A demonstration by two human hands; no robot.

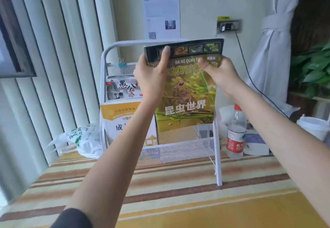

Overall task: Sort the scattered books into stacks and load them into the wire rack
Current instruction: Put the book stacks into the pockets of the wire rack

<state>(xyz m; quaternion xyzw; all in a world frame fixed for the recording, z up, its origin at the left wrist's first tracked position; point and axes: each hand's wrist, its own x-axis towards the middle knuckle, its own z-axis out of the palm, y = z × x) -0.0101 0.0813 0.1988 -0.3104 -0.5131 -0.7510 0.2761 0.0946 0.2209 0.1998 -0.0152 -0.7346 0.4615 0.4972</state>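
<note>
A green insect book (187,101) with a black top band is held upright in front of the white wire rack (104,70). My left hand (151,72) grips its upper left edge, thumb on the cover. My right hand (219,72) grips its upper right part. The book's bottom edge hangs just above the rack's lower mesh shelf (178,151). In the rack's left side stand a white book with black brush characters (121,88) on the upper tier and an orange-and-white book (117,119) below it.
A striped yellow and brown cloth (178,192) covers the surface. A white plastic bag (84,140) lies left of the rack. A water bottle (235,135), a blue-and-white book (255,142) and a white tub (312,126) stand to the right. A black cable (250,74) hangs from the wall socket.
</note>
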